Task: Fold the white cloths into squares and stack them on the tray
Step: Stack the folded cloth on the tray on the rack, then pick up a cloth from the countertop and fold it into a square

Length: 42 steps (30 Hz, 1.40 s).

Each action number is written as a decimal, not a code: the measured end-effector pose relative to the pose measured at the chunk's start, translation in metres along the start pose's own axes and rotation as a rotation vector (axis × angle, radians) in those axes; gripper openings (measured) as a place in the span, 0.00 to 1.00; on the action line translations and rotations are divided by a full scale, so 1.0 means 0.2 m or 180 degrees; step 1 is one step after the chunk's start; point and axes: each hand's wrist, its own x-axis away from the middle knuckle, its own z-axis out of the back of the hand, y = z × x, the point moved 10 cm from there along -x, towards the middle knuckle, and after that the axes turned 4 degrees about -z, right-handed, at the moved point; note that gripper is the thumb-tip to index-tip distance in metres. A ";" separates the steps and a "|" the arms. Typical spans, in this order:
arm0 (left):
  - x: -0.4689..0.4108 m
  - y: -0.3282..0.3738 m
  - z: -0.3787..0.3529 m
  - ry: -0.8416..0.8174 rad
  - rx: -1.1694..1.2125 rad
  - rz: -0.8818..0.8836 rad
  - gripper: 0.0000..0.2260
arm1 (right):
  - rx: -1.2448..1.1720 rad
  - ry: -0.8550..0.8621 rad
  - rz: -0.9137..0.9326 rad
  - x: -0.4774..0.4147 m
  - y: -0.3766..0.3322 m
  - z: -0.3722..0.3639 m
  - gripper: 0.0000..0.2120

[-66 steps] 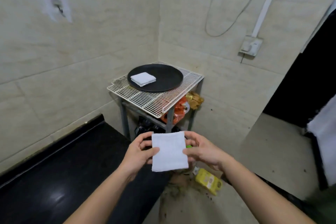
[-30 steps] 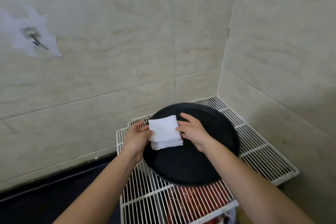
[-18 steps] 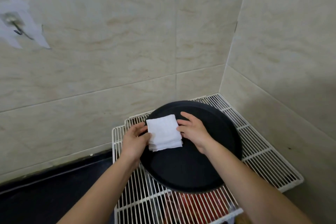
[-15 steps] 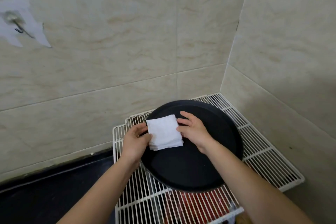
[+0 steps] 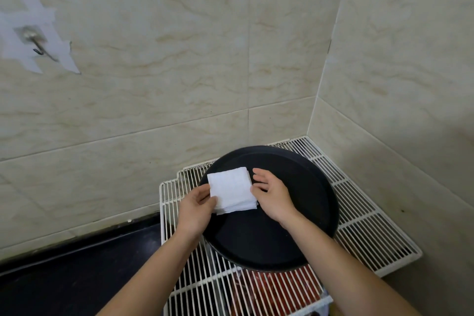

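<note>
The folded white cloths [image 5: 232, 190] lie stacked on the far left part of the round black tray [image 5: 302, 202], which rests on a white wire rack [image 5: 364, 228]. The left hand [image 5: 196, 209] pinches the stack's near left corner, fingers closed on it; the right hand [image 5: 273, 194] is open, its fingers just beside the right edge. I judge the cloths light, soft and limp, likely to slide apart, so they are best held by opposite edges with the layers pressed together. The stack is almost square, with no clear long axis; its edges sit turned slightly against the tray.
</note>
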 end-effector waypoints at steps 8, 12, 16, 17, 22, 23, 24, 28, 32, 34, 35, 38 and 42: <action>0.14 0.33 0.33 0.0256 -0.3152 -0.1676 0.30 | 0.2414 0.0650 0.1456 0.18 -0.42 -0.02 0.28; 0.33 0.30 0.64 0.0693 -0.4039 -0.1385 0.33 | 0.2761 0.0459 0.1987 0.30 -0.52 -0.31 0.33; 0.60 0.17 1.07 0.1072 -0.4447 -0.0777 0.32 | 0.2722 0.0025 0.2391 0.43 -0.57 -0.73 0.34; 0.69 0.14 1.18 0.1201 -0.4502 -0.0605 0.32 | 0.2723 -0.0057 0.2485 0.48 -0.58 -0.84 0.35; 1.19 -0.01 1.73 0.1830 -0.4460 0.0068 0.32 | 0.2713 -0.0610 0.2955 0.84 -0.68 -1.38 0.37; 1.26 -0.02 1.78 0.1887 -0.4448 0.0128 0.32 | 0.2705 -0.0673 0.3005 0.90 -0.70 -1.44 0.37; 1.35 -0.03 1.87 0.1968 -0.4433 0.0172 0.32 | 0.2685 -0.0732 0.3070 0.99 -0.72 -1.52 0.37; 1.83 -0.12 2.33 0.2424 -0.4271 0.0421 0.32 | 0.2706 -0.0993 0.3428 1.42 -0.82 -1.98 0.37; 2.31 -0.22 2.78 0.2737 -0.4106 0.0607 0.33 | 0.2762 -0.1103 0.3611 1.84 -0.89 -2.43 0.38; 2.55 -0.27 3.02 0.2809 -0.4133 0.0743 0.33 | 0.2709 -0.1225 0.3706 2.09 -0.94 -2.68 0.38; 2.67 -0.31 3.13 0.2849 -0.4139 0.0814 0.33 | 0.2689 -0.1308 0.3772 2.21 -0.98 -2.81 0.38; 2.95 -0.40 3.38 0.2983 -0.4071 0.1033 0.32 | 0.2629 -0.1467 0.3969 2.51 -1.05 -3.09 0.38; 3.19 -0.53 3.67 0.3005 -0.4015 0.1325 0.32 | 0.2626 -0.1665 0.4169 2.85 -1.08 -3.44 0.37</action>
